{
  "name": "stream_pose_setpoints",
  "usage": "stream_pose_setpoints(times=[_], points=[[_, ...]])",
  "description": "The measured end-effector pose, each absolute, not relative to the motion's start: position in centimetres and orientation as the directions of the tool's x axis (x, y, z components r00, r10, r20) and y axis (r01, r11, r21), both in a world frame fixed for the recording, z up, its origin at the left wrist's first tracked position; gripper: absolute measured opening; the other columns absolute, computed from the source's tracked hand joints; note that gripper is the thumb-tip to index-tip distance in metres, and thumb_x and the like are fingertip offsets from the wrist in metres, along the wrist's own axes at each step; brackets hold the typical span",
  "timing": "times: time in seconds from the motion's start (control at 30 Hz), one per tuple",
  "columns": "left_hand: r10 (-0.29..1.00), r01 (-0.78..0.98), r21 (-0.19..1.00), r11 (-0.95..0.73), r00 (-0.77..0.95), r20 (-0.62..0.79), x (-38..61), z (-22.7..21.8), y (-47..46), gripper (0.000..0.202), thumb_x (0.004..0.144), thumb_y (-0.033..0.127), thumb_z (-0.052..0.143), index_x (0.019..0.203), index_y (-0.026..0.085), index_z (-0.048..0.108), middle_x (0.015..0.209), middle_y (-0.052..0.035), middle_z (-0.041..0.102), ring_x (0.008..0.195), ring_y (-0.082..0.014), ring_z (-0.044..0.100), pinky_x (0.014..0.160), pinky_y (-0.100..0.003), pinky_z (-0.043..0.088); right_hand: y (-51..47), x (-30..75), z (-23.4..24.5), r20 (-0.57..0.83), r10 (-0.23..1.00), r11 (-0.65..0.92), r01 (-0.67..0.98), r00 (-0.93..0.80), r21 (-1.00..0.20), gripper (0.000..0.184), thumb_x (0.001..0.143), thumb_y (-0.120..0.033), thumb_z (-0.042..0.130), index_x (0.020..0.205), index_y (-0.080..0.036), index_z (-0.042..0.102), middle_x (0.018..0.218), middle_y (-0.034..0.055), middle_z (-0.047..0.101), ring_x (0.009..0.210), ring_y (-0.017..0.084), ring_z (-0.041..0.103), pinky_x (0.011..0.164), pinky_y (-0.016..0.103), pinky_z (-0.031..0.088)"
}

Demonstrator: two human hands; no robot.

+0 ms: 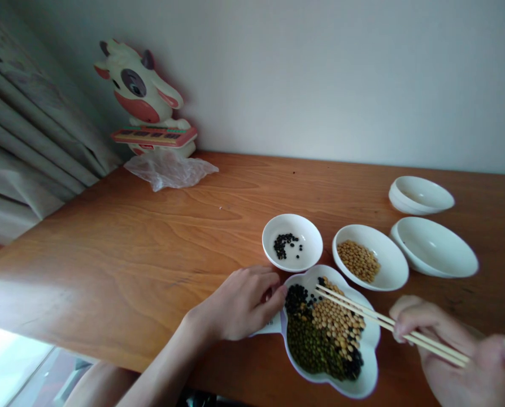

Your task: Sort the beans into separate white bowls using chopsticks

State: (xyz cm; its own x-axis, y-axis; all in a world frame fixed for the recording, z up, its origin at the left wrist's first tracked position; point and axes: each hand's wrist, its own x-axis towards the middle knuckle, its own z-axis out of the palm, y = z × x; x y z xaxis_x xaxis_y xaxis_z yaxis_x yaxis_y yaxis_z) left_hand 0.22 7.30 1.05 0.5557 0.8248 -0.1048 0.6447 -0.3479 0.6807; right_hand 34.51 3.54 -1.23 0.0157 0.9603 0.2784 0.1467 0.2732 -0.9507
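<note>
Right hand [473, 376] pinches pale wooden chopsticks [362, 310] over white flower-shaped dish [370, 345] of small, probably slippery beans [332, 330]; curled left hand [244, 302] seemingly grips its rim.

Left forearm comes in bare from lower left, wrist straight. Left hand [242, 305] is palm down, fingers loosely curled, tips pointing right; whether it grips anything is unclear. Right hand [456, 345] is at the lower right corner, partly cut off and blurred, with fingers pinched on chopsticks [354, 308] angled up-left.
</note>
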Motion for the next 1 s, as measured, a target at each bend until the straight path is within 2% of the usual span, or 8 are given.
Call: stream_pose_setpoints(times=[0.33,0.53,1.0], points=[[0.831,0.649,0.68,-0.342,0.546,-0.103,0.2,1.1,7.0,0.05,0.124,0.047,0.042,0.086,0.021,0.061,0.091,-0.0049,0.071,0.076,-0.0194,0.064,0.072,-0.033,0.043,2.0,34.1,0.0,0.248,0.969,0.239,0.193,0.021,-0.952,0.089,0.105,-0.091,0.03,0.07,-0.03,0.085,0.058,0.0066,0.064,0.06,0.025,0.06,0.054,0.037,0.051],[0.835,0.65,0.676,-0.347,0.543,-0.093,0.1,1.1,6.9,0.049,0.124,0.046,0.043,0.087,0.02,0.062,0.091,-0.0043,0.07,0.077,-0.0192,0.064,0.074,-0.034,0.043,2.6,33.4,-0.1,0.25,0.968,0.247,0.203,-0.009,-0.948,0.09,0.102,-0.094,0.032,0.068,-0.029,0.084,0.059,0.0067,0.066,0.057,0.023,0.06,0.051,0.035,0.051],[0.823,0.636,0.679,-0.367,0.562,-0.082,0.0,1.0,7.0,0.05,0.126,0.045,0.042,0.086,0.021,0.059,0.091,-0.0038,0.069,0.078,-0.0186,0.063,0.074,-0.034,0.044,2.8,33.3,-1.0,0.271,0.963,0.266,0.179,0.003,-0.947,0.088,0.107,-0.088,0.033,0.067,-0.027,0.084,0.058,0.0079,0.066,0.058,0.024,0.061,0.052,0.038,0.05]])
